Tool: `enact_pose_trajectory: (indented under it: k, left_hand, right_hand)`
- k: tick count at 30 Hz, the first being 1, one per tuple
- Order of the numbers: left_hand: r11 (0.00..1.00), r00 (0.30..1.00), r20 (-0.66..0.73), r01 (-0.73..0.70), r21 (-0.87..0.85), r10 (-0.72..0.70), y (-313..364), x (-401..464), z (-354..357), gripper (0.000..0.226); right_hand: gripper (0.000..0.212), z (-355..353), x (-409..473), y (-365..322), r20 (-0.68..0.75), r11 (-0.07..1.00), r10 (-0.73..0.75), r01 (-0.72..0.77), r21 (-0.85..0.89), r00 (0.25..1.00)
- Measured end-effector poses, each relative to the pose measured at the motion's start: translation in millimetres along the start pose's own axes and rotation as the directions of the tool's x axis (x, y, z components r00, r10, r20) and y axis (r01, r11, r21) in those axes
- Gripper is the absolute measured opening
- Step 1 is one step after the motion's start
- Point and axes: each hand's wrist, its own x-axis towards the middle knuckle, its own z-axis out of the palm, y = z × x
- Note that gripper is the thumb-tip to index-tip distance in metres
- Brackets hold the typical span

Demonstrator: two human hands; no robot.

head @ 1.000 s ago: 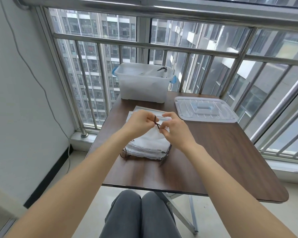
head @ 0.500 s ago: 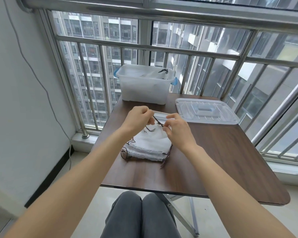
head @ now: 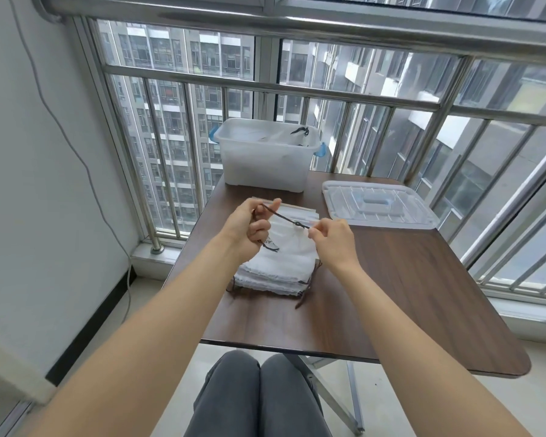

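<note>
A stack of white drawstring cloth bags (head: 281, 266) lies on the dark wooden table (head: 407, 294), with brown cords hanging off its near edge. Above the stack a dark brown cord (head: 286, 218) is stretched taut between my two hands, and a small knot sits near its right end. My left hand (head: 249, 228) grips the cord's left end in curled fingers. My right hand (head: 331, 239) pinches the right end just past the knot. The cord runs down to the top bag under my left hand.
A translucent plastic bin (head: 265, 156) with blue latches stands at the table's far edge and holds more bags with dark cords. Its clear lid (head: 379, 205) lies flat to the right. Steel window bars run behind; my knees are below the near edge.
My hands have drawn apart, left going left and right going right, so the cord between them is now pulled straight with the knot drawn tight.
</note>
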Motion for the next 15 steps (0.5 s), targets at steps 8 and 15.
enact_pose_trajectory:
  k: [8, 15]
  left_hand:
    - [0.982, 0.986, -0.169, -0.035, -0.187, 0.003, -4.5, 12.2, -12.3, 0.029]
    - [0.954, 0.980, -0.195, -0.086, -0.288, 0.029, 0.0, 14.9, -22.3, 0.030]
  right_hand:
    - [0.017, -7.1, 1.1, 3.3, -0.089, 0.953, -0.114, 0.084, -0.291, 0.990]
    - [0.017, -7.3, 3.0, 6.3, -0.099, 0.956, -0.087, 0.055, -0.289, 0.991]
